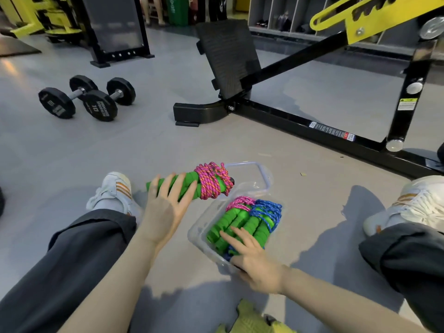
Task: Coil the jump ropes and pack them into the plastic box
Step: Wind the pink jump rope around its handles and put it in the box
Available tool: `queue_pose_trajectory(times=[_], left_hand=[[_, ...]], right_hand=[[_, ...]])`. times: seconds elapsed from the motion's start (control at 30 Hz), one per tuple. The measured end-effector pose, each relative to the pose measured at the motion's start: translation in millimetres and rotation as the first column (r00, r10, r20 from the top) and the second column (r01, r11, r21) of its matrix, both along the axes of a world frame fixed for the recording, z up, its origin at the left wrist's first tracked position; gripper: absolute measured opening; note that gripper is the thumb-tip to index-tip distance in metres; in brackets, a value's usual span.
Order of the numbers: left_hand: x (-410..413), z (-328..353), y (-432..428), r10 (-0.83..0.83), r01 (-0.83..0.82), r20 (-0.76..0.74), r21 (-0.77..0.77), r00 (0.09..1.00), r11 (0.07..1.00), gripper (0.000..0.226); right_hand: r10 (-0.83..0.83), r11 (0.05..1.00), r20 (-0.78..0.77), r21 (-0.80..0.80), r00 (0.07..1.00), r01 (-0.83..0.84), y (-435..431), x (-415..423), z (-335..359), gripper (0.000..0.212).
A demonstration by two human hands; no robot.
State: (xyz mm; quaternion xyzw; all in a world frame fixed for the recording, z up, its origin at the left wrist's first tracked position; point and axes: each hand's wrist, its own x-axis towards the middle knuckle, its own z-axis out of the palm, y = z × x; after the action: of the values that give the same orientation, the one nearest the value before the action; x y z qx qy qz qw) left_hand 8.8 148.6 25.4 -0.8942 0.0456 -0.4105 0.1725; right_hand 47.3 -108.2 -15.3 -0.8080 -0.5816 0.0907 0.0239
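A clear plastic box (201,233) sits on the floor between my legs. Inside lie coiled jump ropes with green handles (236,221), one wound in pink cord (240,203), one in blue cord (269,210). My right hand (254,258) rests on these handles with its fingers straight. Just left of and beyond the box is another coiled rope (206,180), green handles bound in pink cord. My left hand (165,207) lies across its handles, fingers spread and straight. Whether that bundle is lifted or rests on the floor I cannot tell.
The box's clear lid (262,174) lies right behind the box. My white shoes (113,193) (413,205) flank the spot. Two black dumbbells (86,97) sit far left. A black and yellow gym machine frame (300,121) runs across the floor behind.
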Motion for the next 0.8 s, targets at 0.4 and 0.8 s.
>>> queue_pose_trajectory(times=[0.4, 0.8], left_hand=[[26, -22, -71, -0.166, 0.165, 0.003, 0.029, 0.986, 0.986, 0.046], [27, -56, -94, -0.200, 0.221, -0.189, 0.095, 0.961, 0.971, 0.053]], right_hand=[[-0.168, 0.966, 0.468, -0.098, 0.868, 0.240, -161, 98, 27, 0.017], [-0.791, 0.532, -0.290, 0.107, 0.538, 0.840, -121, 40, -32, 0.122]])
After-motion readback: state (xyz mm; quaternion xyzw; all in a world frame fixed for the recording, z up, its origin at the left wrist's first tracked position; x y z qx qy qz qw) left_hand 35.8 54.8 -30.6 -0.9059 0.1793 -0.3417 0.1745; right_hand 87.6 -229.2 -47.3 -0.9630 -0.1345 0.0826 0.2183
